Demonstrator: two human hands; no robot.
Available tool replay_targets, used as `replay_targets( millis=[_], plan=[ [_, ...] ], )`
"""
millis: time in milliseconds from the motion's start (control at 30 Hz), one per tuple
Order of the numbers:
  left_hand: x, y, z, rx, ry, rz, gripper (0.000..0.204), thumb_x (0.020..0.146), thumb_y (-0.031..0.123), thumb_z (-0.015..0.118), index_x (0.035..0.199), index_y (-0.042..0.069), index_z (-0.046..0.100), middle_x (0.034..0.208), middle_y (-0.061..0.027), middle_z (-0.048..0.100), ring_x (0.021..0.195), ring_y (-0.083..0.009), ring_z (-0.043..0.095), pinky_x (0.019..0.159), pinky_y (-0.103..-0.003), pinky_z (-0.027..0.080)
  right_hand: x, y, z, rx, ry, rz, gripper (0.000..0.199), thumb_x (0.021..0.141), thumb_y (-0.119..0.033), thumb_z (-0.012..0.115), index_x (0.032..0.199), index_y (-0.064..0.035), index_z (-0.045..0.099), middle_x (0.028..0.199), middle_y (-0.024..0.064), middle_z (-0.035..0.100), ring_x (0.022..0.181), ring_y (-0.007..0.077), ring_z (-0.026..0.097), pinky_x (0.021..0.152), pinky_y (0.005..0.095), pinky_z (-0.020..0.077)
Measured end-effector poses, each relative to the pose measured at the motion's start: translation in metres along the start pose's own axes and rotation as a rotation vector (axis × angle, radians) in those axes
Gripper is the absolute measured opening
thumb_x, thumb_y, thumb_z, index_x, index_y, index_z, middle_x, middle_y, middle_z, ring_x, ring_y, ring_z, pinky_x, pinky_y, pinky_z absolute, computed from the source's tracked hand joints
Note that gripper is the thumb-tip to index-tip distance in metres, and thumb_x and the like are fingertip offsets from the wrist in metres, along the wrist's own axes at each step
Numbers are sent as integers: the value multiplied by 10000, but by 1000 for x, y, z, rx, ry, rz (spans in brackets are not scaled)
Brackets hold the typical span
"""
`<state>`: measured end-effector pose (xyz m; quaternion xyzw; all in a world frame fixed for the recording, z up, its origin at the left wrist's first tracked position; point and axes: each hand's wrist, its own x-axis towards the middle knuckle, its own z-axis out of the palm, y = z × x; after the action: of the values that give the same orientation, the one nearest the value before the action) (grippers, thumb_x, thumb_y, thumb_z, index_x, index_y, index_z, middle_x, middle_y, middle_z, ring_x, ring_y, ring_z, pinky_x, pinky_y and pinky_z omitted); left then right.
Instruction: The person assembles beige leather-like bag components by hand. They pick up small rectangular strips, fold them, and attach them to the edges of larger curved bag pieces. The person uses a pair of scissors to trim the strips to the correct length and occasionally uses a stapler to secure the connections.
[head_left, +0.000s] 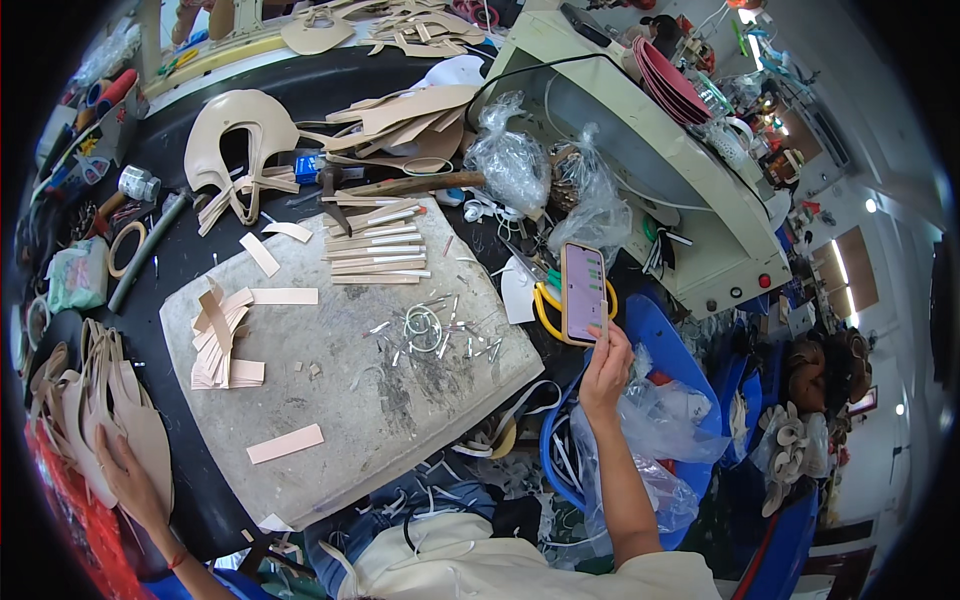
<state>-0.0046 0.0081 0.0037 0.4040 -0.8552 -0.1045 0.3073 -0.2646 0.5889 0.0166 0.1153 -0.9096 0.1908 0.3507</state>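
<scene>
My left hand (pixel 118 472) lies flat, fingers spread, on the stack of beige leather pieces (pixel 105 405) at the bench's near-left edge. My right hand (pixel 604 366) pinches the lower end of a smartphone (pixel 584 292), held upright above the yellow-handled scissors (pixel 545 300). With so light a pinch, I judge it could slip onto the scissors. Beyond, cut strips (pixel 375 245) lie on the grey stone slab (pixel 400 420).

The stone slab (pixel 400 400) is looking rough and matt, stained grey. Leather strips (pixel 222 345) are lying on it smooth and pale, next to shiny little metal clips (pixel 430 330). The right hand (pixel 605 365) is holding a phone (pixel 584 292) with a glossy glass screen. Crinkly clear plastic bags (pixel 510 160) are catching the light, and the hammer (pixel 400 186) is showing a wooden handle.
</scene>
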Motion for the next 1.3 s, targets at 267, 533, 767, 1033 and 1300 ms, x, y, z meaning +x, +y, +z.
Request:
replay_targets(
  millis=[267, 533, 767, 1033, 1300],
  plan=[
    [0, -1, 1, 10, 1, 9, 414, 968, 242, 446, 1302, -3, 448, 1323, -166, 477, 1235, -306, 433, 1023, -349, 316, -3, 1, 1, -26, -8, -52, 175, 960, -114, 415, 1015, -5, 541, 1017, 115, 635, 1059, 295, 531, 908, 393, 365],
    [1, -5, 0, 12, 2, 14, 417, 964, 229, 447, 1310, -3, 436, 1331, -167, 468, 1243, -302, 427, 1031, -348, 309, -3, -1, 1, -10, -9, -17, 167, 958, -117, 418, 1019, -10, 531, 1013, 109, 639, 1051, 300, 527, 904, 395, 368],
    [2, -7, -2, 6, 5, 13, 409, 960, 212, 459, 1310, 2, 437, 1324, -172, 473, 1240, -311, 430, 1028, -357, 311, -6, -1, 3, -8, 2, -7, 174, 958, -120, 421, 1025, -11, 539, 1022, 121, 633, 1043, 306, 527, 902, 393, 369],
    [1, 0, -1, 17, -13, 24, 406, 958, 201, 461, 1303, -11, 439, 1319, -174, 477, 1245, -311, 423, 1035, -360, 303, -8, 3, 3, -10, -4, 11, 164, 949, -105, 433, 1035, 0, 526, 1031, 123, 630, 1054, 306, 525, 918, 396, 351],
    [13, -16, -7, 137, 39, 135, 454, 897, 165, 537, 1297, -19, 427, 1261, -221, 490, 1196, -361, 443, 1016, -403, 326, -5, 4, 10, -24, -31, 39, 181, 941, -131, 462, 1066, -24, 536, 1104, 163, 580, 1083, 318, 503, 929, 417, 339]
  ],
)
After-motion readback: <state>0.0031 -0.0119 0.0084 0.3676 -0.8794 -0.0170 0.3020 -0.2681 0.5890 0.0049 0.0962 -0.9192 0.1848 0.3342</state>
